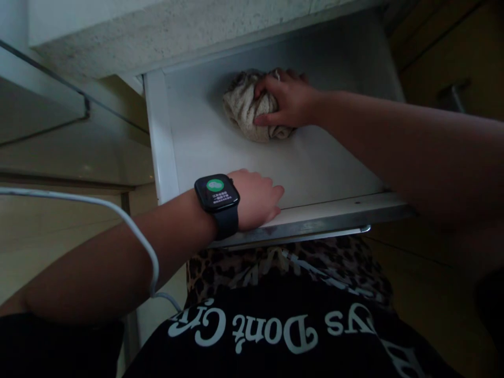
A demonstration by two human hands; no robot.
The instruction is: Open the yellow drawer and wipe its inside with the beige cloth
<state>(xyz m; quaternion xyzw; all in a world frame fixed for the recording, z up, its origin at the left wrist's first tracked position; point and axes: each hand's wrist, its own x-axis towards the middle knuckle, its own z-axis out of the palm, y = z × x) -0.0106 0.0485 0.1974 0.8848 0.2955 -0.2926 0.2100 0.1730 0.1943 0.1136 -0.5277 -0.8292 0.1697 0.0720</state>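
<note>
A crumpled beige cloth (248, 107) is bunched on the floor of a pulled-out white drawer (205, 152). My right hand (285, 100) presses down on the cloth from the right, thumb and fingers curled round its folds. Some of those fingertips are hidden in the fabric and shadow. Over the drawer's front edge rests my left hand (258, 199), its fingers bent over the front panel. Nothing shows in it besides the drawer front. A black smartwatch (217, 192) with a lit screen is on my left wrist.
A pale countertop (177, 39) overhangs the back of the drawer. Cabinet fronts (39, 100) stand at the left, and a metal handle (452, 94) sits on a cabinet at the right. A white cable (129, 220) loops across my left forearm. My body is close against the drawer front.
</note>
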